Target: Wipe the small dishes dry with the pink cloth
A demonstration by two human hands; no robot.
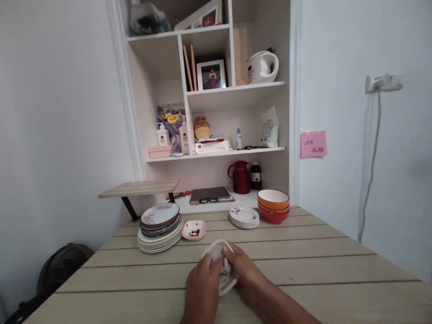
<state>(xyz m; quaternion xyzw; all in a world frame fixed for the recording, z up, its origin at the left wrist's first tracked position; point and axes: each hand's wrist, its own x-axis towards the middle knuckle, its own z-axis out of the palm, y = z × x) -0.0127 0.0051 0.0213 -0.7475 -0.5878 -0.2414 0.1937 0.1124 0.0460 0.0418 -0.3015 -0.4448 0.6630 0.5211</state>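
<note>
Above the front middle of the table, my two hands have a small white dish (228, 282) with a pale pinkish rim between them, tilted up on its side. My left hand (204, 283) is closed at its left side, fingers bent in over the inside. Something whitish bunches at those fingertips; I cannot tell whether it is a cloth or part of the dish. My right hand (245, 270) grips the right rim, thumb over the edge and the other fingers hidden behind. Just beyond stands a squarish dish (193, 230) with a pink rim and a dark figure inside.
Stacked plates (160, 229) stand at the left, near a small raised wooden shelf (140, 188). Farther back on the right are a stack of small plates (245, 218) and orange and red bowls (273, 206). Behind them stand a red thermos jug (240, 177) and a dark laptop (209, 194).
</note>
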